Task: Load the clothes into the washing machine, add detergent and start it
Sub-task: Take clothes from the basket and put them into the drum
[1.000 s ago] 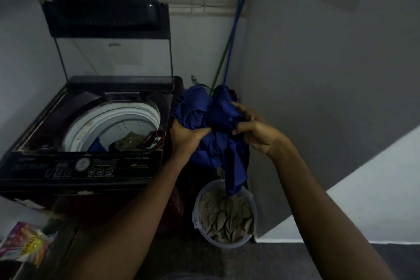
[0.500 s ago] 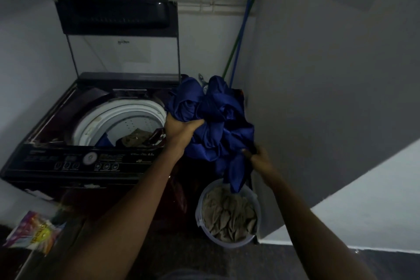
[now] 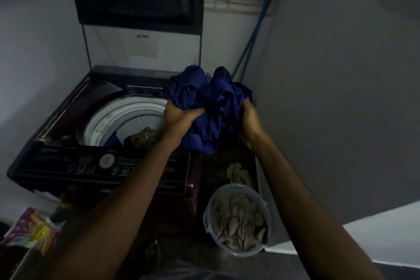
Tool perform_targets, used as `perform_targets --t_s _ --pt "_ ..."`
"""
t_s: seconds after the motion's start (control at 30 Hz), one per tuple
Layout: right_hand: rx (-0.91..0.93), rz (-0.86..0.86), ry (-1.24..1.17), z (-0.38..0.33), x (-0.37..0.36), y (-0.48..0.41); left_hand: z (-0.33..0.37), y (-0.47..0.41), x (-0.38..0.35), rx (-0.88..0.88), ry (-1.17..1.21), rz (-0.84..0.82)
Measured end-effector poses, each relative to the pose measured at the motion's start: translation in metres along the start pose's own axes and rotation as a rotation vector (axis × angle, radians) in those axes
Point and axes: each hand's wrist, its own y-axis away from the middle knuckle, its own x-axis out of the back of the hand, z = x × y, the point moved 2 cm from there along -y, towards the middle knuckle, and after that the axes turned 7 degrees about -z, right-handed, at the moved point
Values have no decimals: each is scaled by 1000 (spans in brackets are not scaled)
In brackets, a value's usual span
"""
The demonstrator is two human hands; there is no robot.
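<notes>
A bunched blue garment (image 3: pixel 211 107) hangs in the air beside the right rim of the top-loading washing machine (image 3: pixel 56 166). My left hand (image 3: pixel 179 118) grips its left side and my right hand (image 3: pixel 250 123) grips its right side. The machine's lid (image 3: pixel 136 4) stands raised. Inside the white drum (image 3: pixel 122 118) lie a blue piece and a brownish piece of clothing. A colourful detergent packet (image 3: pixel 34 229) lies at the lower left.
A clear bucket (image 3: pixel 236 218) holding beige cloth stands on the floor right of the machine, close to the grey wall (image 3: pixel 341 98). Blue and green broom handles (image 3: pixel 256 36) lean in the corner under the window. The control panel (image 3: pixel 102 163) runs along the machine's front.
My right hand came up from below and now grips the garment's right side. The blue bundle was gathered up clear of the bucket and sits nearer the drum.
</notes>
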Motion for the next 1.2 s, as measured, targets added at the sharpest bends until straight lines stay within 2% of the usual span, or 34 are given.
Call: perform_targets --t_s 0.2,0.3,0.43,0.57,0.63,0.7,0.77,0.87,0.97,1.1,1.2 --pt "-32 16 -24 17 -92 -61 9 -68 90 37 -74 -58" --pt "10 63 153 34 -130 -108 7 -101 133 34 -92 -56" --pt "-39 199 318 41 -171 -139 -11 -134 185 86 -147 -53" --pt "-101 178 391 65 -195 -155 -35 -155 216 171 -204 -90" --pt "-131 197 415 78 -200 -160 -51 -159 223 205 -244 -158" --pt "-185 179 541 92 -200 -164 -71 -161 230 236 -331 -255" --pt "-276 110 724 109 -196 -170 -95 -161 241 295 -466 -381" --pt "-340 9 887 139 -181 -180 -123 -166 260 344 -695 -445" --pt "-318 22 947 136 -185 -170 -129 -170 264 406 -674 -474" --pt "-325 73 989 137 -179 -164 -127 -173 250 373 -673 -552" --pt "-314 145 932 140 -169 -162 -121 -168 233 316 -675 -574"
